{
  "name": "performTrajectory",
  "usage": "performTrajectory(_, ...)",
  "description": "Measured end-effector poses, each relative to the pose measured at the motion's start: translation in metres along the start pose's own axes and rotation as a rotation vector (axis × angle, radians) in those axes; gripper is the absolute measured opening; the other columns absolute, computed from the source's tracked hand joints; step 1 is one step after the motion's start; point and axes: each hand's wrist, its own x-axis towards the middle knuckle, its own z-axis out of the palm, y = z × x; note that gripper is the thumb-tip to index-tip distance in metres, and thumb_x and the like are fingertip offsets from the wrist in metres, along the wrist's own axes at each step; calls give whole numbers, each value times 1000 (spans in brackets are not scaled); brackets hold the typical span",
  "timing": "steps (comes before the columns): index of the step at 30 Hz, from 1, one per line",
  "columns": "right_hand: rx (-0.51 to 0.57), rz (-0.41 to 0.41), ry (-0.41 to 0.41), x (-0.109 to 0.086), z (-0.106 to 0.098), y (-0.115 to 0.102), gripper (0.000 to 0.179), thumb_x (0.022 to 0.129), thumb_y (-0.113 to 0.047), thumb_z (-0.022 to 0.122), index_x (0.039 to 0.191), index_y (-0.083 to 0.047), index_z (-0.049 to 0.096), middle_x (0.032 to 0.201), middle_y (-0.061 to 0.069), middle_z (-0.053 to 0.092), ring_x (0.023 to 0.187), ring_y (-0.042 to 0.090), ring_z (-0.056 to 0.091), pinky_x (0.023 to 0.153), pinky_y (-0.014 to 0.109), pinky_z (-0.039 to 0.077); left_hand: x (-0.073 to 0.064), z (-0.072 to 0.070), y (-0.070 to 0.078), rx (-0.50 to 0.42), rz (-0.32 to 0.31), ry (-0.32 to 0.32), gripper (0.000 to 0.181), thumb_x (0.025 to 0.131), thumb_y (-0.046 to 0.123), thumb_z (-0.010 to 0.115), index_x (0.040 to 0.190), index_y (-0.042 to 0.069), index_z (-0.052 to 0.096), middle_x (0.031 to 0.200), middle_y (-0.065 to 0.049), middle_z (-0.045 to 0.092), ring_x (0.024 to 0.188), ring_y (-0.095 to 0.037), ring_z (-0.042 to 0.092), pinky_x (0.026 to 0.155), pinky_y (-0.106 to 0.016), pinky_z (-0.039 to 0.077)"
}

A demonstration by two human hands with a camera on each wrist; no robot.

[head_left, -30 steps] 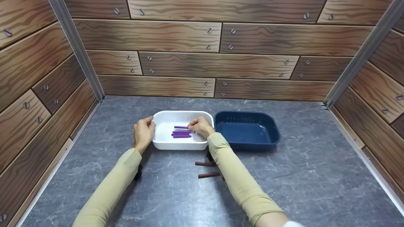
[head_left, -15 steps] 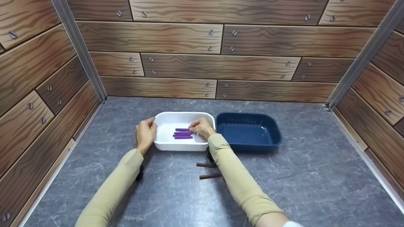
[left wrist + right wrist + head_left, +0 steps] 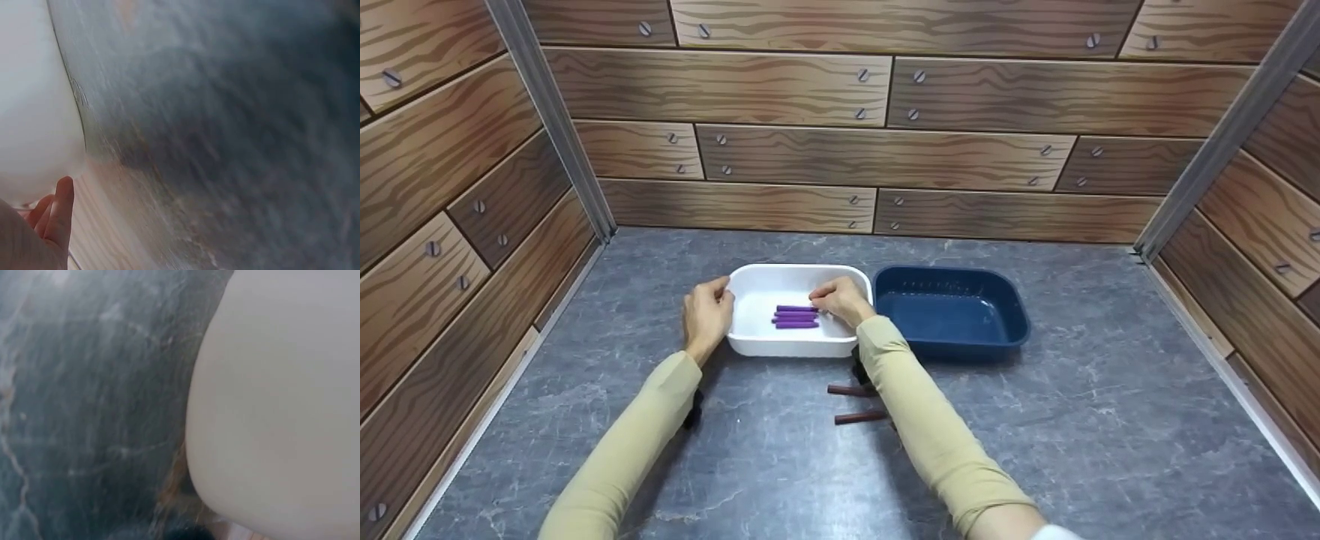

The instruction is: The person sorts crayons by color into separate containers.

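Observation:
In the head view a white rectangular tub (image 3: pixel 791 347) holds several slim purple sticks (image 3: pixel 796 325), lying side by side in a row. My left hand (image 3: pixel 706 316) holds the tub's left wall, thumb and fingers at the rim. In the left wrist view, fingers (image 3: pixel 63 211) reach up against the white wall. My right hand (image 3: pixel 844 300) is inside the tub, pinching the right end of the farthest purple stick (image 3: pixel 795 308). Only the tub's pale outer wall (image 3: pixel 275 410) and the table show in the right wrist view; the right fingers are out of its sight.
A dark blue tub (image 3: pixel 960 350) stands close against the white tub's right side. Two brown sticks (image 3: pixel 859 418) lie on the grey marbled table (image 3: pixel 780 450) in front, partly covered by the right sleeve (image 3: pixel 930 427). Wood-patterned walls (image 3: pixel 780 157) enclose the back and sides.
The farthest purple stick has shifted toward me with my right hand and now lies right against the others. My left hand keeps its hold on the tub. The head view has shifted slightly.

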Motion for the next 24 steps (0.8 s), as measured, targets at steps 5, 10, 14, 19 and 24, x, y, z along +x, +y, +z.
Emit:
performTrajectory(5, 145, 80, -33, -22, -5, -20, 24, 89, -2, 66, 111, 4, 72, 90, 6, 70, 73, 11, 58, 71, 25, 50, 1, 0, 1, 8, -1, 1, 39, 93, 15, 52, 129, 9, 65, 116, -10, 72, 109, -26, 68, 89, -45, 51)
performTrajectory(10, 264, 143, -65, -20, -7, -24, 26, 91, -6, 66, 116, 1, 71, 90, 0, 67, 79, 13, 58, 80, 27, 52, 2, 0, 0, 10, -13, -11, 39, 94, 15, 52, 131, 8, 64, 118, -11, 71, 110, -25, 67, 91, -43, 51)
performTrajectory(14, 318, 114, -83, -18, -10, -27, 29, 91, -5, 66, 119, 3, 69, 107, 11, 72, 99, 25, 67, 87, 28, 55, 3, 0, 0, -2, -8, -7, 39, 94, 14, 53, 130, 8, 65, 117, -11, 72, 109, -25, 67, 91, -44, 51)
performTrajectory(19, 386, 71, -138, -23, -17, -31, 33, 91, 0, 65, 123, 8, 64, 128, 23, 63, 123, 37, 57, 96, 33, 53, 3, -2, 0, -14, -12, -10, 38, 93, 14, 53, 129, 8, 66, 116, -11, 72, 109, -26, 67, 92, -44, 50)
performTrajectory(24, 436, 57, -177, -37, -28, -31, 34, 91, -1, 65, 124, 8, 63, 133, 25, 58, 126, 39, 53, 96, 34, 52, 2, -2, 1, -10, -18, -20, 38, 93, 14, 53, 129, 8, 65, 116, -12, 72, 109, -27, 67, 92, -44, 50)
